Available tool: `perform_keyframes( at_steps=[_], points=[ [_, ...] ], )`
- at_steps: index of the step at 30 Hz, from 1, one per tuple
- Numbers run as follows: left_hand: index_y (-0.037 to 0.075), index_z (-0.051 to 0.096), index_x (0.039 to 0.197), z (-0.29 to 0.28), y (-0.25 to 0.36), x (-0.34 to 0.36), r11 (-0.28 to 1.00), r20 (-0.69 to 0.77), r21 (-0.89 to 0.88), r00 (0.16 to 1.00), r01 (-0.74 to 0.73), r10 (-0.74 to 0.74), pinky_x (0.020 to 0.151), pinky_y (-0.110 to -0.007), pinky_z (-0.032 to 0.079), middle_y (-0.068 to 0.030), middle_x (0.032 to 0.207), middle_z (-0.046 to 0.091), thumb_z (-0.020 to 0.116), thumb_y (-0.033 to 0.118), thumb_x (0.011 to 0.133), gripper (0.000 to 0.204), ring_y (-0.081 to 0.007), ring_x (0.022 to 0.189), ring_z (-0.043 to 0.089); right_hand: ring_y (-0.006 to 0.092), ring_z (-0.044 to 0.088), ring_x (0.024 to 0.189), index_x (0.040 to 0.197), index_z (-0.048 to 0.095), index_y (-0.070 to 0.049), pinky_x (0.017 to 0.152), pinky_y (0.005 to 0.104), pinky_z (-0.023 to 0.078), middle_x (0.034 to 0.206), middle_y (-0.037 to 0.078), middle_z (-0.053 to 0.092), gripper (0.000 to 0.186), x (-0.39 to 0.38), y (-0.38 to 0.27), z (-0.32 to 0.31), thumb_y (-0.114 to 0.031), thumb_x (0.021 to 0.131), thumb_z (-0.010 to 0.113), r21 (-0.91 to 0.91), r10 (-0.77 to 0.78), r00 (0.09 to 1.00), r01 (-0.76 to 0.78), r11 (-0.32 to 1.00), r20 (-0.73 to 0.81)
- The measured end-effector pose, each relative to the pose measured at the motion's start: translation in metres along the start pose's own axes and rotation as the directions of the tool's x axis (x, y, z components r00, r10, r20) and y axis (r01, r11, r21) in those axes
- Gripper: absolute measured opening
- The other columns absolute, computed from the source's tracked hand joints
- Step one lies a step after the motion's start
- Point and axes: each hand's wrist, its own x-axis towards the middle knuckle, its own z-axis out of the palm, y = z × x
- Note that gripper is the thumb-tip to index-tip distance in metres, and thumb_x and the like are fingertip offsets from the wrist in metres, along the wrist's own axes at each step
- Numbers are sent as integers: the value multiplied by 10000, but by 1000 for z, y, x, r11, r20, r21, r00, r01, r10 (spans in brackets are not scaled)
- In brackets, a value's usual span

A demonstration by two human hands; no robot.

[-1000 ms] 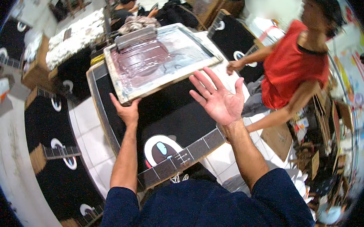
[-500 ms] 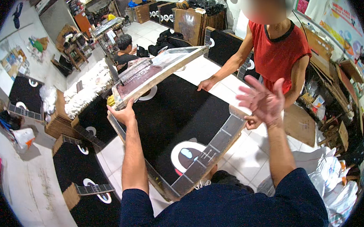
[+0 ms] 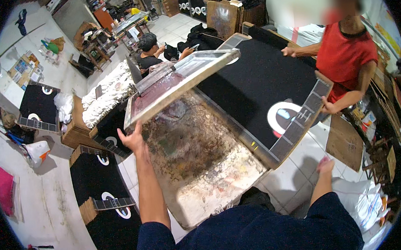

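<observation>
My left hand [image 3: 132, 138] grips the lower left corner of a screen-printing frame [image 3: 179, 89] smeared with maroon ink, raised at an angle above a worn, stained work table [image 3: 203, 171]. My right hand [image 3: 324, 164] is low at the right, away from the frame, its fingers too small and blurred to make out. Beside the frame, a co-worker in a red sleeveless top [image 3: 344, 59] holds a black board [image 3: 263, 88] printed with white round eye shapes and grey edge strips, one hand [image 3: 289, 52] at the far side and the other [image 3: 327, 107] at the near corner.
Several similar black boards [image 3: 95, 179] lie at the left. White material [image 3: 100, 95] is stacked behind the table, near a seated person [image 3: 151, 54]. A brown sheet [image 3: 343, 143] lies on the tiled floor at the right, beside white sacks [image 3: 361, 202].
The co-worker has moved the black board rightward, uncovering the stained table. My left hand has kept the screen frame raised. My right hand, earlier held up with spread fingers, has dropped lower and rightward.
</observation>
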Motion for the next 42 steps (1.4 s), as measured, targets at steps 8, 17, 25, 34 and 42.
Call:
perform_keyframes(
  at_steps=[8,17,25,34,42],
  points=[
    [37,403,1523,-40,-49,-64,912,-50,-112,914,395,-402,920,-477,563,-183,1328,608,711,276,967,679,-347,1111,664,225,663,957,1405,567,-193,802,409,489,1192,122,713,752,-16,230,70,-778,939,490,-979,688,723,-90,183,62],
    [95,598,1348,-75,-150,-106,624,-305,-53,582,780,-753,912,-433,530,-133,1242,643,637,651,920,702,-297,1050,637,266,688,940,1223,676,-33,887,425,569,1094,151,702,522,-99,359,175,-488,968,644,-979,991,102,-196,-64,-85],
    [120,577,1365,-74,-166,-115,663,-408,-81,582,744,-703,986,-422,475,-113,1301,601,650,716,878,773,-271,1149,590,242,636,732,891,648,-85,700,388,561,807,95,668,290,-92,361,223,-368,945,678,-596,817,539,-594,540,203],
    [155,521,1448,-88,-192,-119,731,-363,-30,674,681,-643,1029,-443,428,-98,1358,567,655,699,882,796,-266,1177,555,229,639,879,1126,621,-42,695,381,527,1053,113,677,448,-64,235,376,-466,985,665,-570,561,610,-207,795,560],
    [117,594,1381,-98,-203,-125,744,-327,-43,694,667,-641,1018,-429,420,-73,1259,648,673,644,896,720,-252,1087,613,77,530,616,1462,481,-21,562,207,421,904,59,687,535,-257,152,445,-301,1043,659,-162,-147,643,396,904,752]
  ],
)
